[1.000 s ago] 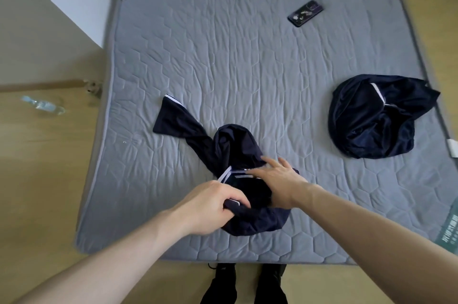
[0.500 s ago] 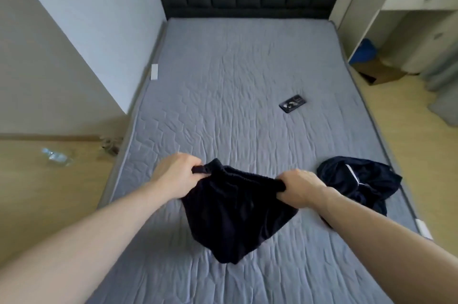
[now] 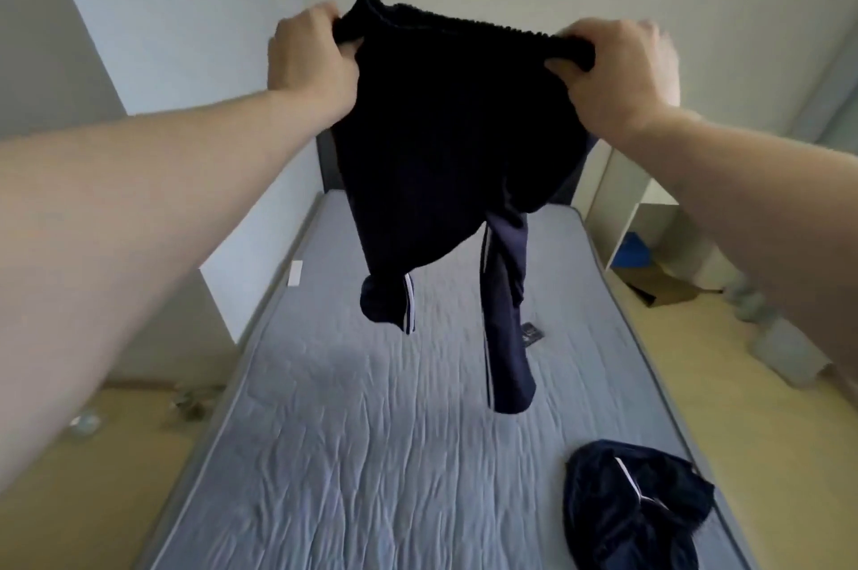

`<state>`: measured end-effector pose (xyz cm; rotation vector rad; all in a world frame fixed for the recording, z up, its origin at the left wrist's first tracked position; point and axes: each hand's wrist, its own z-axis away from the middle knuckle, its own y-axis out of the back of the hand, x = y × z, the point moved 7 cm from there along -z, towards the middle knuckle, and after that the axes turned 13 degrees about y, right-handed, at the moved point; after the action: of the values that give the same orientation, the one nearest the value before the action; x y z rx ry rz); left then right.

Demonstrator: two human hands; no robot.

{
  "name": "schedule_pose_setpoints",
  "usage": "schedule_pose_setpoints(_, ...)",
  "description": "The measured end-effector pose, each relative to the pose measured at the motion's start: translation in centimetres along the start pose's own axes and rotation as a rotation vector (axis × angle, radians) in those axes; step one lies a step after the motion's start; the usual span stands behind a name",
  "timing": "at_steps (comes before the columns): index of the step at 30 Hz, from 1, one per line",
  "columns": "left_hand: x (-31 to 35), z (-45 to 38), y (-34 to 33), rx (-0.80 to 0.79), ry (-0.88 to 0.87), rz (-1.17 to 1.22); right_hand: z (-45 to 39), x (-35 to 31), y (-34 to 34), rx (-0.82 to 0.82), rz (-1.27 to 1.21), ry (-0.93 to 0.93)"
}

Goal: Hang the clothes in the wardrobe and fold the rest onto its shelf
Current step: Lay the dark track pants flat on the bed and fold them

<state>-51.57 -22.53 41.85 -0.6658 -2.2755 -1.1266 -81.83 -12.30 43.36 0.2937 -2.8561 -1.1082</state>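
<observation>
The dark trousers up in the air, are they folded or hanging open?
Hanging open. Both hands grip the trousers by the waistband, and the legs dangle above the mattress.

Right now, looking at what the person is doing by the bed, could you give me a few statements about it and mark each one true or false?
1. Both hands grip the waistband of the dark trousers, left hand and right hand. True.
2. The trousers lie flat on the mattress. False: they hang in the air above it.
3. A second dark garment lies crumpled on the mattress near its right edge. True.
4. The trouser legs have red stripes. False: the stripes are white.
5. Both trouser legs hang out full length. False: the left one is bunched up short.
</observation>
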Motion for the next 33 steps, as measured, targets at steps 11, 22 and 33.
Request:
schedule_pose_setpoints(11,-9.5,15.0,-4.2,-0.290,-0.112,0.077,17.2,-2.7,-6.1,-0.202,-0.135,0.141)
schedule_pose_setpoints(22,-37.2,50.6,-16.6,-1.037,0.160,-0.322,59.4,-10.5,-26.8,-1.087,-0.335,0.000)
schedule_pose_setpoints(33,-51.7,74.4,-17.6,-1.440,0.437,-0.538,87.9,-19.0,-28.6,-1.547,-0.497,-0.288)
